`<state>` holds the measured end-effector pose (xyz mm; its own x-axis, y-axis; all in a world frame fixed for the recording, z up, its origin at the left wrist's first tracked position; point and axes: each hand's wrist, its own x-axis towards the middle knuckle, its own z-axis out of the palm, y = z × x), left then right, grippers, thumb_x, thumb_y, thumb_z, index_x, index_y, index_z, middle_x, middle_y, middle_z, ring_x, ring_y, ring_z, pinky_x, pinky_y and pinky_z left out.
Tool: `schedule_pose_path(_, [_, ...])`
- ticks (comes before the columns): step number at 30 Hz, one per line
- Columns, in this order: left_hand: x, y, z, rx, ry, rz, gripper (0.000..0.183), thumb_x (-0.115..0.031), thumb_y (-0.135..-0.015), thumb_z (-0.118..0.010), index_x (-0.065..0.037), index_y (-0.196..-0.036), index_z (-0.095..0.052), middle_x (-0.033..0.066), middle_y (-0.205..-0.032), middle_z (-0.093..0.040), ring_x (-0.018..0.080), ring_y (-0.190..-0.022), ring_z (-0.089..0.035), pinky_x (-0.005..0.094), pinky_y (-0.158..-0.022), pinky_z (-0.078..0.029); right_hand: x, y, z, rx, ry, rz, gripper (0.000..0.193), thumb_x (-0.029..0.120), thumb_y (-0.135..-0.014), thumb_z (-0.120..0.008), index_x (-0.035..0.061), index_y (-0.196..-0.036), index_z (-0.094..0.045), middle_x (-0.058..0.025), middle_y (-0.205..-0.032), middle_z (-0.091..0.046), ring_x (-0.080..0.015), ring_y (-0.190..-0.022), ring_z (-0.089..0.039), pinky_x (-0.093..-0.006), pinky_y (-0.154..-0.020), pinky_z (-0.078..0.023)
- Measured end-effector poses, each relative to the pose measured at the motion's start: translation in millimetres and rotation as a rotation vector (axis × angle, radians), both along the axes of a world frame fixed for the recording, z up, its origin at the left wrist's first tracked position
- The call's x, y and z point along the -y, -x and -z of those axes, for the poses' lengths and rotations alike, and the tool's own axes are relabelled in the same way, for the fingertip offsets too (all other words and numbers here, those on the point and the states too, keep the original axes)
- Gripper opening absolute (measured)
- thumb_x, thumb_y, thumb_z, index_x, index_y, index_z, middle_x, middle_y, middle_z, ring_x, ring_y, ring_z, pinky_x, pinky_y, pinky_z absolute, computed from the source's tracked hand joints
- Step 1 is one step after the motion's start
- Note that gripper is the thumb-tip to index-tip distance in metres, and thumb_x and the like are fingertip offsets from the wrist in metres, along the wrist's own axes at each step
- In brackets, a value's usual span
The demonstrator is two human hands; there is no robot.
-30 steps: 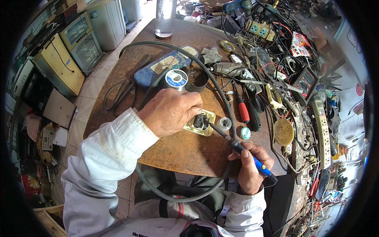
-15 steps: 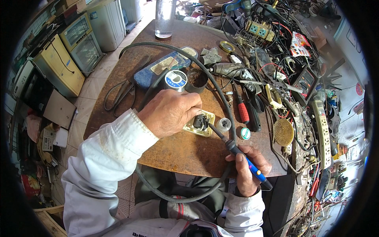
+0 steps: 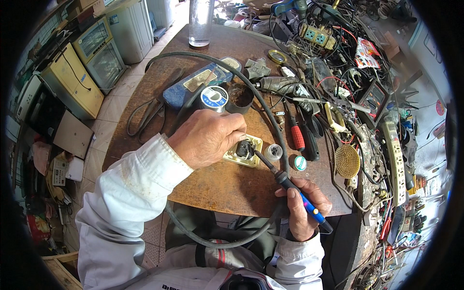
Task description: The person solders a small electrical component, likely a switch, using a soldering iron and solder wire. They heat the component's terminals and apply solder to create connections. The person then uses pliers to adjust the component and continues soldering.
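Note:
My right hand (image 3: 309, 205) grips a soldering iron (image 3: 304, 200) with a blue and black handle. The iron's tip meets a small dark part (image 3: 244, 150) in a cream plastic box (image 3: 249, 163). Over the left side of that box my left hand (image 3: 208, 137) is closed in a pinch, its fingertips by the dark part; what they hold is hidden. A thick black cable (image 3: 284, 145) loops around the work, passing behind my left forearm and close to my right hand. Beside the box stand a small clear jar (image 3: 274, 152) and a round green and white lid (image 3: 300, 163).
Behind my left hand are a solder spool (image 3: 214, 96), a rusty round tin (image 3: 240, 98) and a blue case (image 3: 186, 89). Scissors (image 3: 150, 113) lie at left. Screwdrivers (image 3: 296, 133), a power strip (image 3: 394, 164) and tangled wires crowd the right. A clear water container (image 3: 200, 29) stands far back.
Hardly anything differs. Both hands, the soldering iron and the dark part hold nearly the same places; the whole view has shifted very slightly.

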<state>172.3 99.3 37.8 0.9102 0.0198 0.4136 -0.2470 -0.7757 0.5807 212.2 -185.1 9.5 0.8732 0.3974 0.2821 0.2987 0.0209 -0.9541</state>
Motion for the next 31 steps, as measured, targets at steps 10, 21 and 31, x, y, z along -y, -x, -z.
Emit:
schedule_pose_path(10, [1.2,-0.4,0.5,0.018,0.007,0.01,0.013,-0.009,-0.098,-0.074,0.0,-0.096,-0.066,0.0162,-0.078,-0.069,0.031,-0.07,-0.071,0.0402,-0.063,-0.053,5.2,-2.2,-0.1,-0.032,-0.019,-0.001,0.025,0.013,-0.096,-0.075,-0.0078,-0.111,-0.073,-0.0167,-0.091,-0.079,-0.0191,-0.082,-0.076,-0.0294,-0.076,-0.057])
schedule_pose_path(21, [1.4,0.7,-3.5,0.002,0.008,0.022,0.012,-0.008,-0.097,-0.075,0.001,-0.098,-0.067,0.0163,-0.081,-0.07,0.0332,-0.072,-0.07,0.0408,-0.064,-0.053,7.1,-3.6,-3.1,-0.15,-0.081,0.012,0.024,0.01,-0.099,-0.072,-0.0107,-0.112,-0.072,-0.0175,-0.099,-0.078,-0.0204,-0.082,-0.077,-0.0304,-0.077,-0.06])
schedule_pose_path(31, [3.1,3.6,-6.8,-0.017,-0.047,0.023,0.011,-0.011,-0.098,-0.075,-0.001,-0.1,-0.07,0.0149,-0.086,-0.074,0.0301,-0.075,-0.074,0.0406,-0.065,-0.055,7.2,-5.1,-4.4,-0.232,-0.114,-0.033,0.027,0.011,-0.099,-0.074,-0.0109,-0.116,-0.071,-0.0175,-0.101,-0.079,-0.0207,-0.084,-0.077,-0.0321,-0.08,-0.061])
